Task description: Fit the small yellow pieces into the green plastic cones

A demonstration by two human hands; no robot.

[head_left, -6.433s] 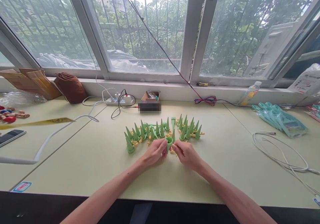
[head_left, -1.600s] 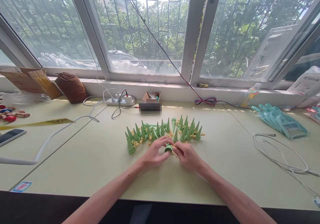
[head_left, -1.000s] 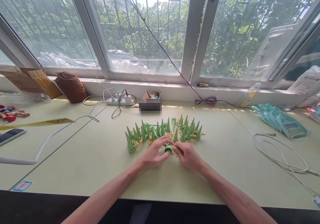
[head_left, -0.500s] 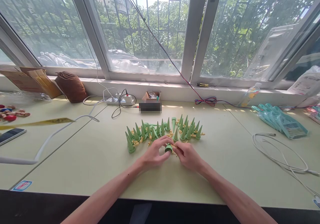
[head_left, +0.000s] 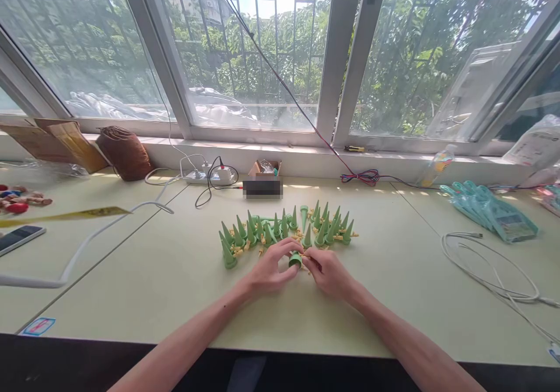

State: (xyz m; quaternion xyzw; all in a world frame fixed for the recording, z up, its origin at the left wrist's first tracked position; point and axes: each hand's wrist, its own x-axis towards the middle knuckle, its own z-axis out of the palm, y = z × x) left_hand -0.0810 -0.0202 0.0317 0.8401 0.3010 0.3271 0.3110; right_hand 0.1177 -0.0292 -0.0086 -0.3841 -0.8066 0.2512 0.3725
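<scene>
My left hand (head_left: 276, 266) is closed round a green plastic watering spike (head_left: 295, 259), its round open end turned toward me. Beside it, my right hand (head_left: 329, 272) pinches a small yellow valve (head_left: 303, 255) against the spike's side; the fingers hide most of this piece. Just beyond both hands stand several green spikes (head_left: 324, 227), points up, many with yellow valves sticking out at the base. Other green spikes (head_left: 265, 220) lie on their sides among them. A few loose yellow pieces (head_left: 261, 252) rest on the table close to my left fingers.
At the right lie a coiled white cable (head_left: 490, 281) and teal plastic packets (head_left: 492, 211). To the left are a phone (head_left: 20, 238), a thick white cord (head_left: 91, 234) and a brown pouch (head_left: 125, 153). A power strip (head_left: 210, 175) and small box (head_left: 265, 168) stand by the window.
</scene>
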